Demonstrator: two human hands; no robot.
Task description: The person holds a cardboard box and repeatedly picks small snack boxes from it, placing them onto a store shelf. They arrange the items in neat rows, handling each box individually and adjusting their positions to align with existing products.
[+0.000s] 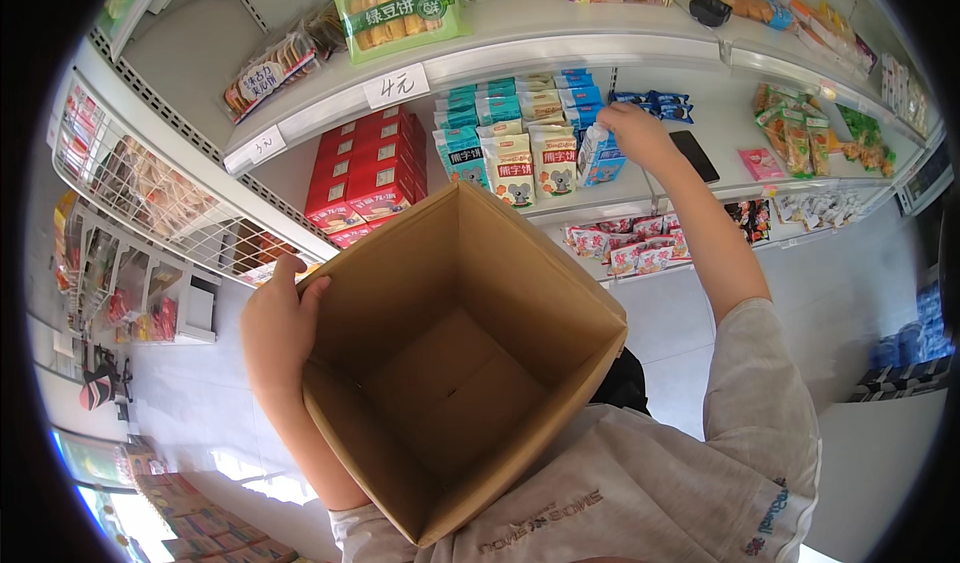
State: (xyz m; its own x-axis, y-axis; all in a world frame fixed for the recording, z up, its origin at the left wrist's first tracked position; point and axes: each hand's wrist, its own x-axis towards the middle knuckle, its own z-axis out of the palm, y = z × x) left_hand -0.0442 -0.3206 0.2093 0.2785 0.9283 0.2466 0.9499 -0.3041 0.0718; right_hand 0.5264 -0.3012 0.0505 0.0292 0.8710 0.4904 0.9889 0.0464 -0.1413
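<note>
An open cardboard box (465, 383) with nothing in it is tilted in front of my body. My left hand (281, 323) grips its upper left rim, the thumb over the edge and the forearm along the outside. At the shelf, my right hand (637, 133) pinches the top of a blue-and-white biscuit packet (600, 159), which leans at the right end of the front row. Beside it stand cream biscuit packets (553, 159) and a teal biscuit packet (461, 154), with more rows behind. Small dark blue packets (667, 105) lie just beyond my right hand.
Red cartons (367, 169) are stacked left of the packets. A black phone-like slab (694, 156) lies right of my hand. The upper shelf edge (555, 51) overhangs the packets; small wrapped snacks (630, 244) fill a lower shelf. A wire basket (161, 188) hangs at left.
</note>
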